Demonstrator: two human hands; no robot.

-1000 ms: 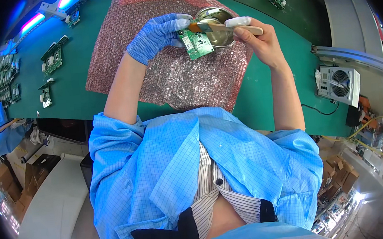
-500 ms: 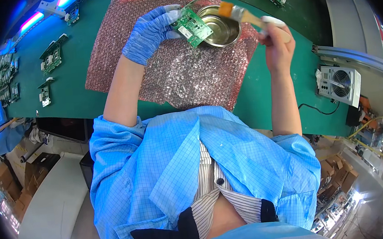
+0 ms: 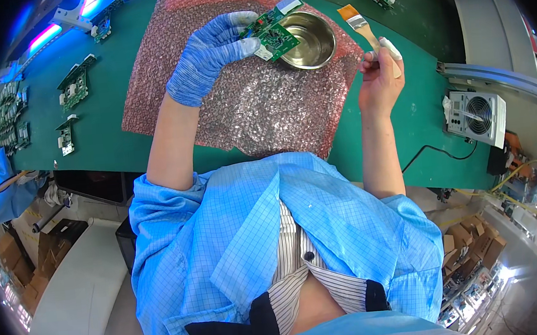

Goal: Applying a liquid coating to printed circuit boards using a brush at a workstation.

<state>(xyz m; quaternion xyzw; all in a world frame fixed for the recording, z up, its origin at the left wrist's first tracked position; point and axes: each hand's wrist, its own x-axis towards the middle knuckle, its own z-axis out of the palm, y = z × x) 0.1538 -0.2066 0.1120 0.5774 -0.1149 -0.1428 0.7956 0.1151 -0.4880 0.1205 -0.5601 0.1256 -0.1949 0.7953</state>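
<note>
Blue knit covers the left hand (image 3: 208, 58) at the upper centre of the head view, its thumb and fingers pinching the left side of a green circuit board (image 3: 279, 39). Right of centre, the right hand (image 3: 381, 84) has its fingers closed on the wooden handle of a flat brush (image 3: 362, 28). The brush slants, bristles toward upper left; the board lies left of it, well apart. Between them sits a metal bowl (image 3: 316, 43), nearer the left hand, its left rim overlapped by the board.
</note>
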